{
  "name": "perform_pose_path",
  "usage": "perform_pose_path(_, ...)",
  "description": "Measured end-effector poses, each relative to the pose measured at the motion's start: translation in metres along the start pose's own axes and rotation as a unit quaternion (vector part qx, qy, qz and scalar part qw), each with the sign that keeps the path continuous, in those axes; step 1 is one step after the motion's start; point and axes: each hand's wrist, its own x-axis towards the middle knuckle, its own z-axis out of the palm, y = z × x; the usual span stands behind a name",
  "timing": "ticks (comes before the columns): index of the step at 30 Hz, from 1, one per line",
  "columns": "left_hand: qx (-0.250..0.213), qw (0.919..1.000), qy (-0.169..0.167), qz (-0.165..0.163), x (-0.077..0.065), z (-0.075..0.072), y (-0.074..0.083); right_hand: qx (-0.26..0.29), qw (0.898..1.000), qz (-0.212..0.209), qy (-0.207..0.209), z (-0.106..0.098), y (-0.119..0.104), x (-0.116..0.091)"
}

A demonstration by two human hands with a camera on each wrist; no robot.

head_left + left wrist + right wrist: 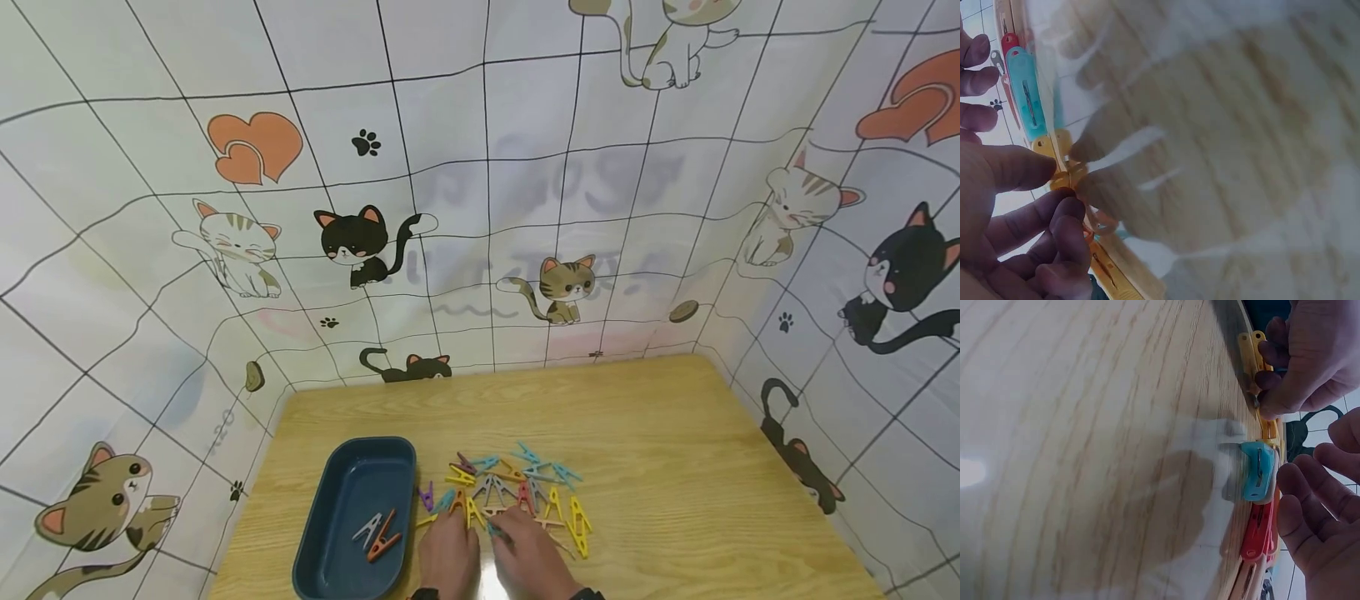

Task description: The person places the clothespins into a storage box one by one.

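My left hand (pixel 448 552) is low at the near side of a loose pile of clothespins. Its thumb and forefinger pinch a yellow clothespin (pixel 1269 429) lying on the table. To its right is my right hand (pixel 531 552), fingers loosely bent and spread apart. A teal clothespin (pixel 1259 472) lies right at the right fingertips, with a red clothespin (pixel 1256 531) just beyond. Near the left hand in its wrist view are another teal clothespin (pixel 1025 90) and an orange-yellow clothespin (pixel 1110 272). The hands partly hide the near clothespins in the head view.
A dark blue tray (pixel 315 533) stands left of the pile, holding a grey clothespin (pixel 368 528) and an orange clothespin (pixel 385 546). Several coloured clothespins, among them a yellow clothespin (pixel 579 527), are spread across the wooden table (pixel 675 467). Cat-printed sheeting (pixel 465 192) surrounds the table.
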Motion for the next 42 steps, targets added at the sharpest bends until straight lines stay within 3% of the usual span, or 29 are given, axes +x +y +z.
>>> perform_pose_path(7,0.016,0.9997,0.019,-0.005,0.001,0.001,0.003,0.006,1.0,-0.006,0.002,0.0,-0.001,0.001)
perform_pose_path(14,0.012,0.9998,0.01,-0.011,0.001,-0.004,0.002,0.014,1.0,0.019,-0.019,0.0,-0.002,0.001)
perform_pose_path(18,0.006,1.0,0.006,-0.003,-0.001,-0.013,0.0,0.021,0.999,0.034,-0.029,-0.002,-0.004,0.0)
perform_pose_path(26,0.001,1.0,0.001,-0.006,-0.005,-0.037,0.003,0.035,0.999,0.018,-0.013,-0.004,-0.007,-0.002)
perform_pose_path(33,-0.019,0.9975,0.064,0.021,-0.01,-0.058,0.005,0.027,0.999,-0.005,0.028,-0.006,-0.011,-0.002)
perform_pose_path(42,-0.037,0.994,0.103,-0.005,-0.017,-0.087,-0.012,0.052,0.998,-0.019,0.025,-0.008,-0.025,0.005)
